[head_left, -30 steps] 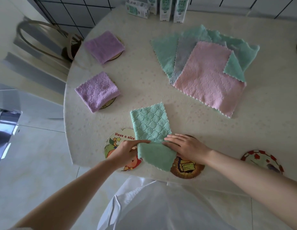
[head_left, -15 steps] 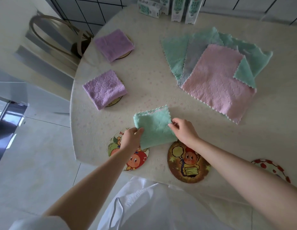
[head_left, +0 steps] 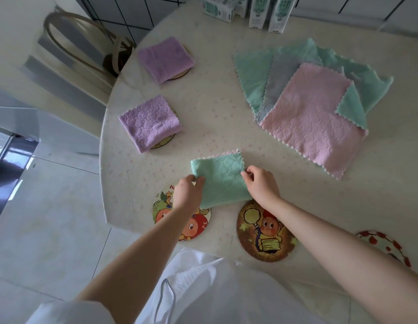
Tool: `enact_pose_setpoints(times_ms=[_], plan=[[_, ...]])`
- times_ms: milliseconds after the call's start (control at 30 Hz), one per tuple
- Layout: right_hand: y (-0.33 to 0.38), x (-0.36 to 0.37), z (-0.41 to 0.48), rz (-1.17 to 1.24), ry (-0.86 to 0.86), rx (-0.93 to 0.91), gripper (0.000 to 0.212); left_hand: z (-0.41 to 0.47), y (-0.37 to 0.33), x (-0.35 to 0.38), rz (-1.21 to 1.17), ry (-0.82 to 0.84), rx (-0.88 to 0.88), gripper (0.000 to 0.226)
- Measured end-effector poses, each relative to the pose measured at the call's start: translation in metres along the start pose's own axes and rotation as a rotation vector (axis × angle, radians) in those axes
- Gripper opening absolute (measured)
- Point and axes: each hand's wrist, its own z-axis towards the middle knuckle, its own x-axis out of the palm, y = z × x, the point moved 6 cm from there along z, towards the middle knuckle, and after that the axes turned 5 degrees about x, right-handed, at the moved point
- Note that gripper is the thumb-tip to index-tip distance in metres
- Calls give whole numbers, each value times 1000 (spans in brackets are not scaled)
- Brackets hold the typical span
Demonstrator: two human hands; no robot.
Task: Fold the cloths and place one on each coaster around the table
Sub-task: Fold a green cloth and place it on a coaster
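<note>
Mint-green terry, folded into a small square, lies flat on the counter [head_left: 215,127] near its front edge: this folded green cloth [head_left: 219,178] sits between and just beyond two bare cartoon coasters. The left hand [head_left: 187,192] pinches the cloth's left edge, thumb and fingertips closed on the fabric, the hand itself lying over the upper part of the fruit-character coaster [head_left: 182,213]. The right hand [head_left: 261,185] grips the cloth's right edge, fingers curled narrow on it, wrist just above the brown lollipop coaster [head_left: 266,232]. Both hands are closed on the cloth; neither is spread. The cloth's near corner reaches the gap between the two coasters and touches neither clearly enough to tell.

A third bare coaster with red markings [head_left: 385,244] shows at the front right, partly behind the right forearm.

Two coasters on the left side already carry cloths: the nearer folded purple cloth [head_left: 149,123] covers most of its coaster, a rim showing at its near corner; the farther folded purple cloth [head_left: 166,58] does likewise by the counter's far left edge.

Unfolded cloths lie in an overlapping pile [head_left: 313,101] right of centre, well apart from the hands: a pink cloth [head_left: 313,120] uppermost, grey and green ones fanned beneath it.

Green-and-white cartons [head_left: 266,10] stand at the far edge. A chair [head_left: 86,40] stands beyond the counter's left side.
</note>
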Motion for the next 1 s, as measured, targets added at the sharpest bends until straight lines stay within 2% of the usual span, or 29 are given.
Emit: enact_pose_setpoints(times_ms=[67,100,200,267,333,467,600,767,833,1000], plan=[[1,0,4,-15,11,49,31,-2,-2,-7,117,-66,34,26],[3,0,6,-20,23,65,34,-4,-5,-13,245,-134,104,26],[9,-2,10,-95,33,67,40,-14,-20,-23,650,-324,540,40],[14,-4,11,-170,-9,36,41,-18,-23,-16,776,-265,803,48],[21,-5,11,-246,-65,-20,40,-18,-14,-3,816,-127,915,52],[33,-7,6,-274,-138,-163,22,-10,4,10,912,37,817,64],[35,-4,6,-261,-159,-219,19,-7,6,12,951,50,752,72],[25,-5,10,-263,-190,-95,32,2,12,7,914,28,602,90],[24,-6,10,-270,-187,-71,30,5,11,3,909,38,572,92],[16,-9,7,-163,-121,88,25,12,1,-15,776,-70,530,76]])
